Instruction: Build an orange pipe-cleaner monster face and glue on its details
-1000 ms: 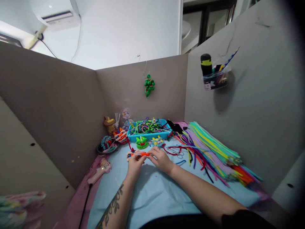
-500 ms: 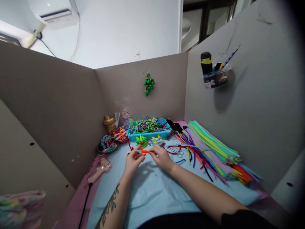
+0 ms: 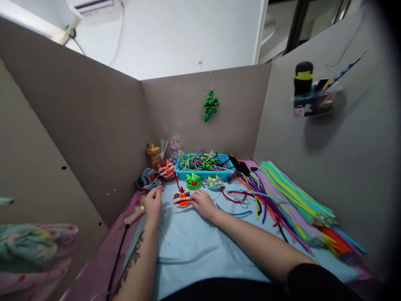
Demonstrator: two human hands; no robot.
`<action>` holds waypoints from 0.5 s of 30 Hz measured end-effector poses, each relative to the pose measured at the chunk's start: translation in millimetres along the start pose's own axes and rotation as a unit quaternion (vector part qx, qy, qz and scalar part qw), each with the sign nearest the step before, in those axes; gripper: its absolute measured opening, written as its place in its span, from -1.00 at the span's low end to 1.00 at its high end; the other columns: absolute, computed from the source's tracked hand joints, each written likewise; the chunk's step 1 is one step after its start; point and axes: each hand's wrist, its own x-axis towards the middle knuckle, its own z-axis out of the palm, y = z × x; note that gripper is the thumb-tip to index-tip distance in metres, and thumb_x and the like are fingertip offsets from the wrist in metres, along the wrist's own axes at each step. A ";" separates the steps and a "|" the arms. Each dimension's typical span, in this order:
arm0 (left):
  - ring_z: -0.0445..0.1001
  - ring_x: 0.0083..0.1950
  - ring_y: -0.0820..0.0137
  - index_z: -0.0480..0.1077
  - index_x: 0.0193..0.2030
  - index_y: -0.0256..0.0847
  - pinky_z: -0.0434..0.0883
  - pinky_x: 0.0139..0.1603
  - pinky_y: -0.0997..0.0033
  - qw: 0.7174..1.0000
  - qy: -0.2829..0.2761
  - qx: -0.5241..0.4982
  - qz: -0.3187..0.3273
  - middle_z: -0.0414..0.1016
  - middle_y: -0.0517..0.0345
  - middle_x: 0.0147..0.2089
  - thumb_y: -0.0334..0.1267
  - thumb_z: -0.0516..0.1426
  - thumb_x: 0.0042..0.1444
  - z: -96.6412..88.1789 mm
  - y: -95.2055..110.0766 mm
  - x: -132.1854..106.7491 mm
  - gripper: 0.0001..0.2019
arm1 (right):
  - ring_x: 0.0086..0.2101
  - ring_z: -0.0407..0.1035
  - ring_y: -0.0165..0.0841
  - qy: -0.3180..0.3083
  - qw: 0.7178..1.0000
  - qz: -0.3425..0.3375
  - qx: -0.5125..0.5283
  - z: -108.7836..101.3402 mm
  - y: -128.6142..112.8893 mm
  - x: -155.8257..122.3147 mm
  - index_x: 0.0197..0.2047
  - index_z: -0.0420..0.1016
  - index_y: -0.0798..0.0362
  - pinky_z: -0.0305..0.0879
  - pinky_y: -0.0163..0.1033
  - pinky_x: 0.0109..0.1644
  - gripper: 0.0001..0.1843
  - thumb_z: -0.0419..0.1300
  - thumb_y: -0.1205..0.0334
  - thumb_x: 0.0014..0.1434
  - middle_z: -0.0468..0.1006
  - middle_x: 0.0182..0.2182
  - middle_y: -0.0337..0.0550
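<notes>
Orange and white, the toy sits at the right hand's fingertips, perhaps to be steadied; whether they pinch or merely touch it cannot be told. Left of that grip, the left hand curls, contents unclear, beside the glue gun, seemingly kept within reach.

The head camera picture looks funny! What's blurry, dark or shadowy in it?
Head view: right edge fades to black; soft shadow below the hanging clear box; patterned cloth at lower left looks smeared; orange-and-white figure by the right hand looks soft too.
</notes>
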 end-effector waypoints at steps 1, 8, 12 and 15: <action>0.47 -0.14 0.23 0.50 -0.36 -0.29 0.38 -0.15 0.30 1.000 -0.004 0.013 0.015 0.55 -0.03 -0.23 -0.10 0.01 0.05 0.6 -0.5 -0.9 -0.67 | -0.25 0.28 -0.34 -0.001 1.000 -0.001 -0.002 2.6 -0.7 2.4 -0.36 0.49 0.03 0.16 -0.24 -0.14 -0.95 0.20 0.34 0.06 0.46 -0.37 -0.18; 0.47 -0.14 0.23 0.50 -0.26 -0.25 0.37 -0.10 0.22 0.997 -0.010 0.054 0.054 0.54 -0.04 -0.21 -0.17 0.06 0.02 3.3 -7.6 -2.4 -0.74 | -0.30 0.29 -0.30 0.039 0.998 -0.007 0.054 12.6 4.9 2.7 -0.42 0.44 0.04 0.18 -0.21 -0.20 -0.93 0.24 0.39 0.01 0.49 -0.42 -0.18; 0.48 -0.16 0.25 0.48 -0.17 -0.24 0.38 -0.10 0.22 1.000 0.004 0.015 0.021 0.54 -0.03 -0.18 -0.22 0.09 -0.01 1.1 -4.9 -5.2 -0.72 | -0.31 0.29 -0.30 0.045 0.997 -0.004 0.070 17.2 9.0 3.0 -0.46 0.44 0.04 0.19 -0.21 -0.21 -0.90 0.22 0.43 0.00 0.49 -0.45 -0.19; 0.51 -0.36 0.29 0.47 -0.16 -0.29 0.42 -0.27 0.28 0.999 0.005 -0.005 -0.045 0.56 -0.02 -0.33 -0.17 0.08 0.01 -1.5 -0.7 -6.2 -0.69 | -0.33 0.30 -0.31 0.039 0.997 0.002 0.069 19.0 9.3 4.7 -0.47 0.44 0.05 0.19 -0.23 -0.23 -0.89 0.22 0.44 -0.02 0.49 -0.47 -0.20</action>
